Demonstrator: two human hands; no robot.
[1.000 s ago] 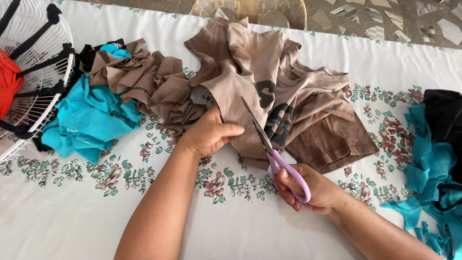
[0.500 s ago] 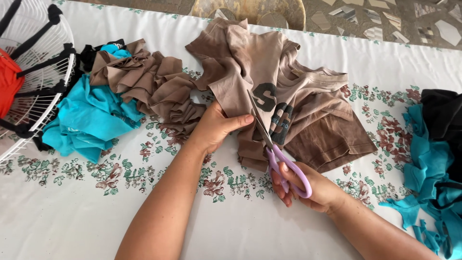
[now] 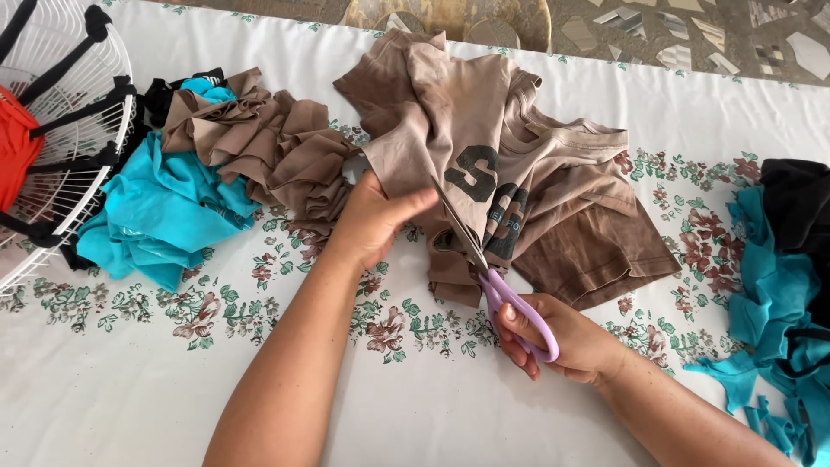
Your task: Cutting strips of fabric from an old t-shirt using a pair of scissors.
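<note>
Cutting a tan shirt [image 3: 484,130] on the flowered tablecloth [image 3: 173,380].
I am gripping purple scissors [image 3: 501,290] with my right hand [image 3: 553,342], blades nearly shut and pointing away up the cloth; my left hand [image 3: 376,220], nearer the blade tips, is pinching the shirt's fold just left of them.

free: near tablecloth [image 3: 130,389] | blocked: teal cloth pile [image 3: 156,216] left, teal strips [image 3: 778,303] right
</note>
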